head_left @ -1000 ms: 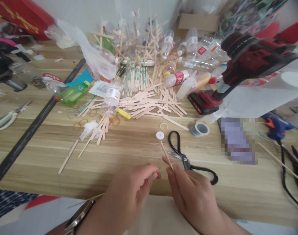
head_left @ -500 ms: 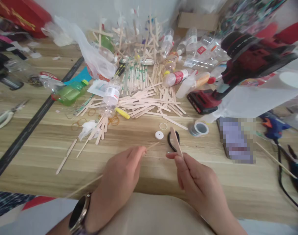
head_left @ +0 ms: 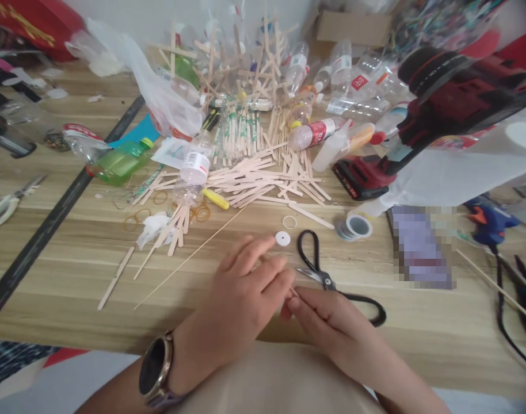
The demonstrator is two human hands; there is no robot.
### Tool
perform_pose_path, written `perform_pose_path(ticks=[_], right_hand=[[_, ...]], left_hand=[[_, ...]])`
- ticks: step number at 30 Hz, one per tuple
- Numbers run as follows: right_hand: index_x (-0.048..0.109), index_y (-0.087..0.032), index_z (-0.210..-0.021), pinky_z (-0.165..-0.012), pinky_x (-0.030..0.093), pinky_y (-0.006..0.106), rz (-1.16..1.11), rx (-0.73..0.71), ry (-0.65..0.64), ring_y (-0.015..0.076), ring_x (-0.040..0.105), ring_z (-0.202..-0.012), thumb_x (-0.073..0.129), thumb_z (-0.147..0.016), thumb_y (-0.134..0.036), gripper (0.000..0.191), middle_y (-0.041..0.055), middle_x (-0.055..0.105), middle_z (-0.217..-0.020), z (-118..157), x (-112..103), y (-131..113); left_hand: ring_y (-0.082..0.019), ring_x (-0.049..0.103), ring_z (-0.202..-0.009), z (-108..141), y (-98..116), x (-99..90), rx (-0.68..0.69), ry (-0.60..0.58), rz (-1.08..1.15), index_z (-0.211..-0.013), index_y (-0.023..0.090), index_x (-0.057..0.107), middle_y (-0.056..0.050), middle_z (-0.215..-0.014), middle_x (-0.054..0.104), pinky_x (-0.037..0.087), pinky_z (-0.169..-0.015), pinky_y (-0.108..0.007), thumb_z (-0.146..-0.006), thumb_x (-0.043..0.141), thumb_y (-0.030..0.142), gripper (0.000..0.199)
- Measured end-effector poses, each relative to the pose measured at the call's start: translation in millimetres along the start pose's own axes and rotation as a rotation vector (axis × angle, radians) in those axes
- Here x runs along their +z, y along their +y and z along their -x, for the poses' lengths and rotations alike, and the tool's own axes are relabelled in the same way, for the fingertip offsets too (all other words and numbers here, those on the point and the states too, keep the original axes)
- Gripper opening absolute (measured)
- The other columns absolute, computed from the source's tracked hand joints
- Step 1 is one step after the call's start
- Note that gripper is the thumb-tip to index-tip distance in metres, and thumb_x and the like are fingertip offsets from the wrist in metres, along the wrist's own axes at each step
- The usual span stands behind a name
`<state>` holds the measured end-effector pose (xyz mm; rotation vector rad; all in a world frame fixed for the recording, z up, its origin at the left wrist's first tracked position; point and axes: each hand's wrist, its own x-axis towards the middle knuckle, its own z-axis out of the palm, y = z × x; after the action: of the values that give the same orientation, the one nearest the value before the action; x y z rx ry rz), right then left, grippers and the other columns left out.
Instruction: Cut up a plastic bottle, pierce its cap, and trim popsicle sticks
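Observation:
My left hand (head_left: pixel 250 287), with a watch on its wrist, reaches over to the fingertips of my right hand (head_left: pixel 327 316). The right fingers are closed round a wooden stick, of which only a small bit shows between the hands. What the left fingers touch is hidden behind them. A thin skewer (head_left: pixel 189 257) lies on the table beyond my left hand. Black-handled scissors (head_left: pixel 327 280) lie just past my right hand, partly covered by it. Near the left fingertips is a white disc (head_left: pixel 282 238), with a pale ring (head_left: pixel 289 222) behind it.
Flat sticks (head_left: pixel 250 178) are heaped mid-table, with plastic bottles (head_left: pixel 195 165) around them. A red cordless tool (head_left: pixel 362 177), a small tub (head_left: pixel 358 227), a phone (head_left: pixel 422 247) and a blue glue gun (head_left: pixel 490 221) stand or lie to the right. White-handled scissors (head_left: pixel 6 208) lie at left.
My left hand has let go of the skewer, which now lies on the table, and moved right to my right hand. The right hand moved down and left, uncovering more of the scissors.

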<state>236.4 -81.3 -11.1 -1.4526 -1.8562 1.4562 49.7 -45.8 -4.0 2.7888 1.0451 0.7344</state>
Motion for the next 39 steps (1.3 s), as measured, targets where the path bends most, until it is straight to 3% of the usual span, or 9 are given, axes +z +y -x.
perform_pose_path(ticks=[4, 6, 9, 13, 20, 26, 31, 35, 39], right_hand=[[0.064, -0.021, -0.086, -0.049, 0.037, 0.022, 0.187, -0.022, 0.069, 0.0127, 0.054, -0.057, 0.041, -0.098, -0.041, 0.033, -0.0010, 0.059, -0.065, 7, -12, 12], [0.066, -0.021, -0.101, -0.050, 0.042, 0.024, 0.354, -0.011, 0.283, 0.0163, 0.060, -0.062, 0.046, -0.096, -0.046, 0.032, 0.0023, 0.064, -0.074, 11, -22, 27], [0.065, -0.019, -0.105, -0.066, 0.049, 0.038, 0.781, 0.024, 0.578, 0.0286, 0.064, -0.084, 0.043, -0.094, -0.053, 0.042, 0.0107, 0.065, -0.092, 13, -29, 54], [0.061, -0.021, -0.092, -0.067, 0.049, 0.041, 0.852, 0.121, 0.452, 0.0286, 0.063, -0.082, 0.048, -0.089, -0.039, 0.023, 0.0087, 0.064, -0.093, 8, -23, 72], [0.048, -0.023, -0.079, -0.057, 0.048, 0.031, 0.373, 0.220, 0.313, 0.0192, 0.060, -0.062, 0.051, -0.084, -0.041, 0.019, 0.0014, 0.061, -0.069, 11, -35, 56], [0.053, -0.021, -0.108, -0.063, 0.054, 0.028, 0.027, 0.115, 0.226, 0.0175, 0.067, -0.073, 0.048, -0.094, -0.048, 0.031, 0.0053, 0.071, -0.090, 24, -33, 30], [0.059, -0.021, -0.084, -0.056, 0.049, 0.024, 0.231, -0.045, 0.440, 0.0152, 0.064, -0.065, 0.046, -0.097, -0.039, 0.027, 0.0032, 0.068, -0.078, 15, -8, 9], [0.056, -0.020, -0.084, -0.053, 0.045, 0.023, 0.465, -0.251, 0.518, 0.0147, 0.063, -0.062, 0.043, -0.099, -0.029, 0.022, 0.0022, 0.066, -0.073, 5, -3, 4], [0.055, -0.019, -0.089, -0.048, 0.039, 0.023, 0.649, -0.318, 0.538, 0.0134, 0.060, -0.055, 0.039, -0.101, -0.026, 0.021, 0.0008, 0.062, -0.067, 3, -3, 4]], left_hand=[[-0.019, 0.059, -0.073, 6, -3, 6.2, -0.056, -0.222, 0.135, -0.081, 0.020, 0.058, 0.000, -0.075, 0.064, 0.043, -0.070, -0.035, -0.097, 0.041, 0.017, 0.023], [-0.018, 0.057, -0.064, 9, -5, 8.6, -0.204, -0.251, 0.162, -0.084, 0.019, 0.057, -0.001, -0.073, 0.064, 0.038, -0.059, -0.031, -0.098, 0.038, 0.021, 0.024], [-0.015, 0.054, -0.056, 10, -7, 10.2, -0.451, -0.231, 0.239, -0.084, 0.018, 0.055, 0.001, -0.067, 0.060, 0.033, -0.053, -0.027, -0.098, 0.038, 0.022, 0.022], [-0.013, 0.050, -0.055, 6, -6, 9.9, -0.622, -0.231, 0.411, -0.078, 0.020, 0.051, 0.004, -0.062, 0.054, 0.032, -0.054, -0.026, -0.094, 0.040, 0.023, 0.020], [-0.013, 0.050, -0.058, 6, 0, 8.4, -0.837, -0.287, 0.718, -0.086, 0.021, 0.049, 0.005, -0.065, 0.055, 0.035, -0.057, -0.026, -0.097, 0.032, 0.028, 0.021], [-0.014, 0.052, -0.055, 6, 3, 6.3, -0.809, -0.304, 0.741, -0.107, 0.023, 0.053, 0.006, -0.060, 0.052, 0.036, -0.055, -0.026, -0.100, 0.029, 0.040, 0.031], [-0.017, 0.059, -0.065, 4, 8, 1.0, -0.766, -0.265, 0.620, -0.094, 0.021, 0.057, 0.000, -0.072, 0.063, 0.042, -0.061, -0.027, -0.100, 0.028, 0.040, 0.035], [-0.018, 0.063, -0.067, 4, 10, 0.6, -0.702, -0.229, 0.580, -0.093, 0.022, 0.060, -0.001, -0.072, 0.067, 0.045, -0.062, -0.027, -0.100, 0.031, 0.034, 0.032], [-0.017, 0.064, -0.065, 4, 11, 0.6, -0.664, -0.219, 0.533, -0.087, 0.021, 0.059, -0.001, -0.072, 0.068, 0.044, -0.059, -0.025, -0.100, 0.033, 0.031, 0.031]])
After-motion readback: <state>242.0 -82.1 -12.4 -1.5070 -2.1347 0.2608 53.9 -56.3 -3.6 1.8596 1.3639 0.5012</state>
